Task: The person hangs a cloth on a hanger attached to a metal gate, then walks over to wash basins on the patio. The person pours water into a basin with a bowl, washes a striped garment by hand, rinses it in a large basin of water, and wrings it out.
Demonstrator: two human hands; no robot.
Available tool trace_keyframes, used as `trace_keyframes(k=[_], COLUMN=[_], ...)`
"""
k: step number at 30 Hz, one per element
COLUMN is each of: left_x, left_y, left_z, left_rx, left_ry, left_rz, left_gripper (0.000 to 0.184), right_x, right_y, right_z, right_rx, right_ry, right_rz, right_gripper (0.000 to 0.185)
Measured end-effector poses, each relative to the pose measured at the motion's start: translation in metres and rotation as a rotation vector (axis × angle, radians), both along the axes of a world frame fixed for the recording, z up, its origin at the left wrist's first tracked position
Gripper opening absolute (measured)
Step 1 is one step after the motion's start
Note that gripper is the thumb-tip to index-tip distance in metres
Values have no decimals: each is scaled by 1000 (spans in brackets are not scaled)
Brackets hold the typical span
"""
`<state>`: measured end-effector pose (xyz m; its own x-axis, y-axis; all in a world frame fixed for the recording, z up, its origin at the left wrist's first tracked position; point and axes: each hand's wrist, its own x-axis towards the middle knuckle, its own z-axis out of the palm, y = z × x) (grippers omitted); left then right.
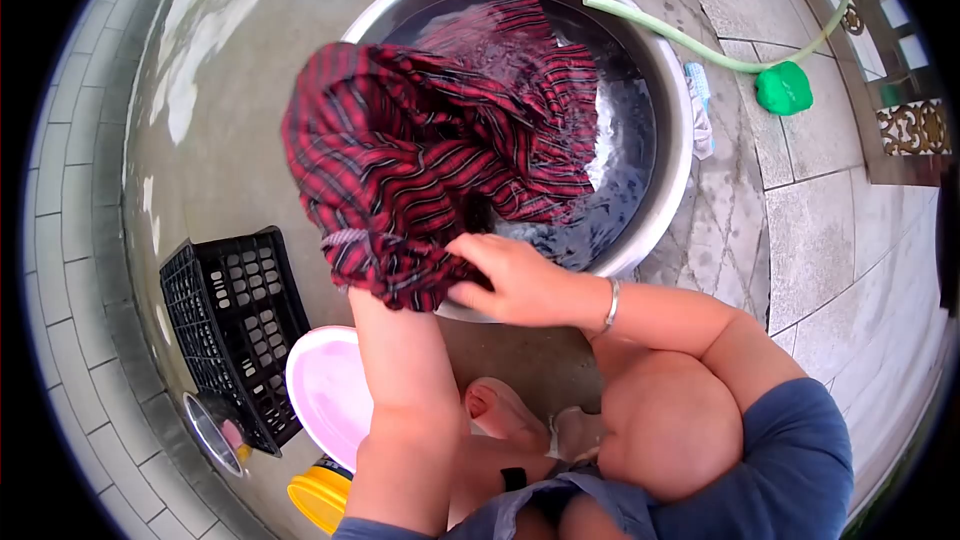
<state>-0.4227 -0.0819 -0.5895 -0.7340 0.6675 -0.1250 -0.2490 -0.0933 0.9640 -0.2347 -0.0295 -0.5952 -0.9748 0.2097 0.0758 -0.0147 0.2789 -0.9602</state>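
Observation:
A red and black plaid cloth (400, 160) lies partly in the dark water (630, 140) of a large metal tub (676, 90), its near part lifted over the tub's left rim. The left forearm runs up into the cloth, which covers my left hand completely, so its fingers are hidden. At the cloth's lower edge is my right hand (515, 280), thumb and fingers closed on the fabric, with a bracelet on the wrist.
A pale green hose (700, 45) reaches over the tub's right rim. Beside it lie a green object (783, 89) and a small cloth (700, 120). At lower left are a black crate (245, 330), a pink basin (335, 390), a metal bowl (207, 430) and a yellow container (318, 500).

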Motion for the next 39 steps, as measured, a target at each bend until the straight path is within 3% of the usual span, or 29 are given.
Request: trace_keyframes(k=[1,2,4,9,12,13,14,15,16,17,19,20,22,23,26,27,28,29,31,33,35,37,39], left_x=[-3,0,-4,-6,-28,-35,-44,-48,-47,-52,-63,-60,-49,-45,-39,-35,-28,-19,-4,7,29,43,55], left_y=[5,5,13,13,15,19,25,30,32,28,21,20,18,16,4,0,-7,-15,-39,-54,-35,-7,4], left_z=[2,0,-3,-16,-1,7,16,25,44,40,32,24,12,6,-9,-13,-16,-18,-7,16,35,31,1], left_rx=[-29,-65,-166,-552,-874,-962,-1022,-1042,-942,-949,-1242,-1256,-1204,-1129,-664,-543,-471,-441,-573,-857,-648,-420,-342], left_ry=[30,63,159,631,1033,1139,1189,1187,761,757,1561,1607,1335,1079,-73,-290,-394,-413,-159,161,104,196,588], left_rz=[-16,-30,-88,-247,-411,-481,-558,-610,-642,-643,-910,-942,-953,-931,-681,-608,-544,-485,-414,-576,-557,-541,-304], left_gripper=[57,57,58,60,61,62,62,63,62,62,48,47,45,44,40,39,38,37,29,25,23,21,28], right_x=[-4,-8,-10,-28,-31,-30,-29,-28,-32,-38,-48,-47,-50,-51,-61,-64,-64,-65,-65,-65,-65,-71,-68], right_y=[5,10,43,88,126,129,128,127,120,131,147,154,150,144,132,129,132,136,148,143,118,90,59], right_z=[-3,-8,1,20,26,34,31,26,26,34,35,38,40,44,45,45,49,54,50,49,55,63,75], right_rx=[-118,-214,-311,-904,-774,-639,-267,105,405,490,558,271,-425,-578,-844,-727,-817,-906,-1158,-1105,-997,-543,-401], right_ry=[-64,57,-87,137,-103,-280,-166,-47,47,-334,-371,-295,-116,-132,-128,-126,-189,-248,-174,-192,-232,-185,-120], right_rz=[2,-100,-164,-344,-34,63,107,148,96,272,17,-75,-238,-245,-252,-281,-322,-360,-324,-351,-352,-178,-93], right_gripper=[31,22,17,4,8,25,35,45,53,46,30,24,15,18,19,20,20,20,20,21,22,20,16])
